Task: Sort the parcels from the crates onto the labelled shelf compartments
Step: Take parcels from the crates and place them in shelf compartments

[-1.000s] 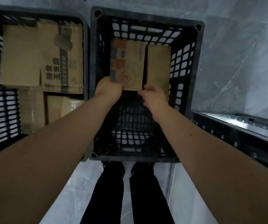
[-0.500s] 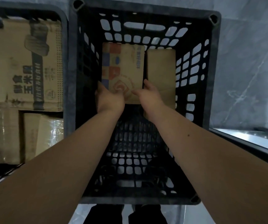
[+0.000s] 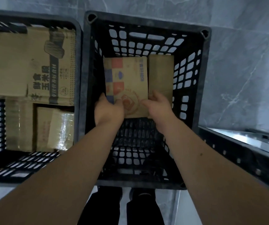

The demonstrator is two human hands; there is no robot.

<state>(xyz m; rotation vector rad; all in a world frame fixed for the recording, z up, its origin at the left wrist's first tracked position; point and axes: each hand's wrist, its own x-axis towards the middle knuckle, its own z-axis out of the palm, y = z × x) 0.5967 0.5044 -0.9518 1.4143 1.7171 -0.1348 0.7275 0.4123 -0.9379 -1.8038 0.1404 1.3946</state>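
Note:
A printed cardboard parcel with red and blue squares lies in the far half of the black slotted crate in front of me. My left hand grips its near left corner. My right hand holds its near right edge, fingers curled round it. A plain brown parcel lies right beside it, against the crate's right wall. The near half of the crate floor is bare.
A second black crate stands at the left with several cardboard parcels, one printed with dark characters. A black metal shelf frame runs along the lower right. Grey marble floor surrounds the crates; my feet are below.
Both hands have closed round the printed parcel's near end: the left moved onto its corner, the right from the near end to the right edge. The view shifted right and pulled back.

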